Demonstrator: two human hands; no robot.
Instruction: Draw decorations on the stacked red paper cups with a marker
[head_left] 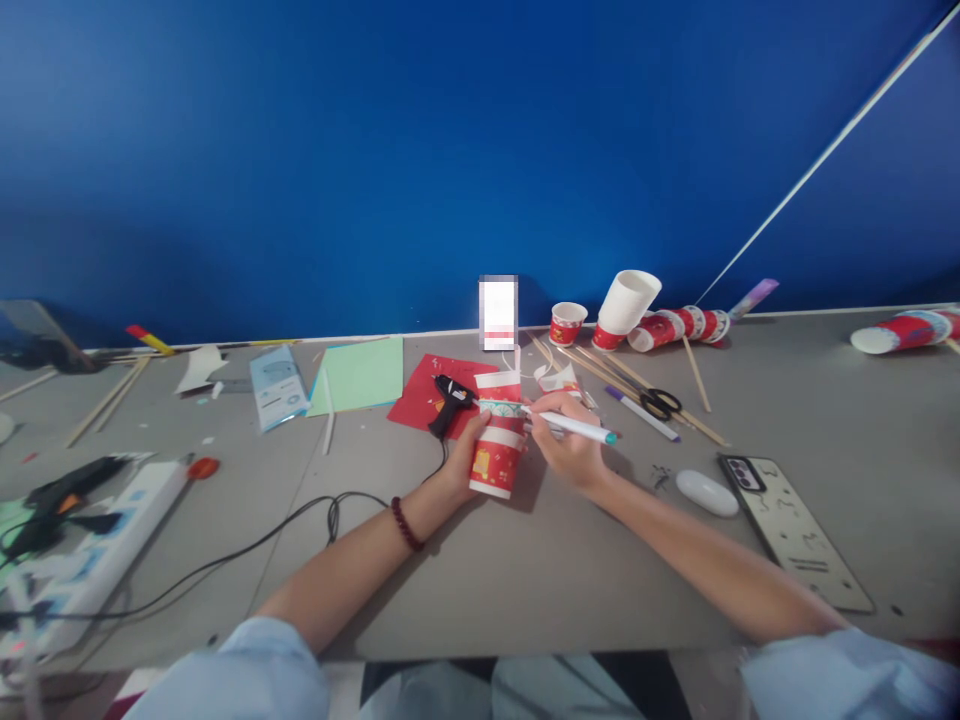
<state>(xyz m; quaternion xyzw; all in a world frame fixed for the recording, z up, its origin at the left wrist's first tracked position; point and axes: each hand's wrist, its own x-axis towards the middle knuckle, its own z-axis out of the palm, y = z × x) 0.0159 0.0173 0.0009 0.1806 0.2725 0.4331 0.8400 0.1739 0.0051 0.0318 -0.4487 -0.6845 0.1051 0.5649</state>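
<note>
My left hand (pixel 459 462) is wrapped round the side of red-and-white paper cups (pixel 496 462) joined into a tilted column. A white band with green drawn lines (pixel 504 409) runs across the column. In my right hand (pixel 568 446) is a white marker (pixel 576 427) with a teal end, and its tip meets or nearly meets the right edge of that band. Just left of the cups, a black glue gun (pixel 451 404) lies on a red paper sheet (pixel 415 392). A cut piece of paper cup (pixel 562 380) sits behind my right hand.
Loose and stacked paper cups (pixel 627 302) stand along the blue wall. Black scissors (pixel 660 404), wooden sticks (pixel 697 375) and a purple marker (pixel 643 414) lie to the right, near a phone (pixel 799 535) and white case (pixel 707 494). A power strip (pixel 112 560) and black cable (pixel 247 548) occupy the left.
</note>
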